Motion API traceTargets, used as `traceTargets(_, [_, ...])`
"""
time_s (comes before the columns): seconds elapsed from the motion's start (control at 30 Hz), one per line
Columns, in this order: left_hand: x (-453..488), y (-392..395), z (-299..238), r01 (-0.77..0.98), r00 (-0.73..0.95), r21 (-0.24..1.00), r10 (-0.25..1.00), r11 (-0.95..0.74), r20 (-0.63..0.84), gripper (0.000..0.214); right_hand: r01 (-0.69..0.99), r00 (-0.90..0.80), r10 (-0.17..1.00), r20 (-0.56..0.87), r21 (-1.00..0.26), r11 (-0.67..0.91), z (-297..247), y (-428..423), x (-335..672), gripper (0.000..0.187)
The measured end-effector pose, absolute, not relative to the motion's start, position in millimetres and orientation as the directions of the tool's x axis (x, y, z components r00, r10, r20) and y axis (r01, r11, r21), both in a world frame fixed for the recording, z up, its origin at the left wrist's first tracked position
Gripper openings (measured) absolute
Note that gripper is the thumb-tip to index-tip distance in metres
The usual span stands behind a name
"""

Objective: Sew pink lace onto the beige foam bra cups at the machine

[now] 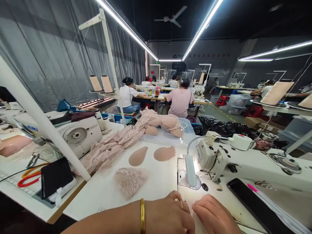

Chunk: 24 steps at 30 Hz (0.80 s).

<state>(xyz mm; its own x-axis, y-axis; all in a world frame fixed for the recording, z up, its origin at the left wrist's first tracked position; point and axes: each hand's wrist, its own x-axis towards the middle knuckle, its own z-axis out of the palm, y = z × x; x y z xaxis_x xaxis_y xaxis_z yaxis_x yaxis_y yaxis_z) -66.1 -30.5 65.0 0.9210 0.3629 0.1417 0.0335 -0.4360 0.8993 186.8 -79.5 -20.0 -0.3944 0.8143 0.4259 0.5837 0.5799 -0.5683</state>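
Observation:
My left hand (168,213), with a gold bangle on the wrist and a ring, rests at the table's front edge with fingers curled down. My right hand (213,216) lies just beside it, knuckles up, fingers bent under. What either holds is hidden. They sit in front of the white sewing machine (234,159) and its needle plate (182,172). A lace cup piece (130,182) lies left of the hands. Two beige foam pads (138,156) (164,153) lie farther back. A heap of pink lace garments (117,143) stretches to the clear bin (181,133).
A black phone (253,204) and a pink pen (252,187) lie right of the machine. Another sewing machine (78,135), a dark phone (55,177) and red cord (28,180) sit at left. A white pole (48,130) crosses diagonally. Other people sew at tables behind.

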Motion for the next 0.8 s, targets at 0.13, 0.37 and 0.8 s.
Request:
traceTargets(0.13, [-49.5, 1.4, 45.7, 0.097, 0.983, 0.470, 0.159, -0.877, 0.095, 0.007, 0.686, -0.589, 0.686, 0.427, -0.184, 0.704, -9.6, -40.8, 205.6, 0.029])
traceTargets(0.37, [-34.5, 12.3, 28.3, 0.189, 0.963, 0.436, 0.253, -0.880, 0.092, 0.010, 0.659, -0.587, 0.662, 0.466, -0.200, 0.725, -7.1, -38.0, 223.8, 0.040])
traceTargets(0.8, [-2.9, -1.5, -39.5, 0.401, 0.833, 0.511, 0.535, -0.760, 0.142, 0.020, 0.809, -0.477, 0.726, 0.495, -0.076, 0.583, -15.7, -33.9, 236.4, 0.032])
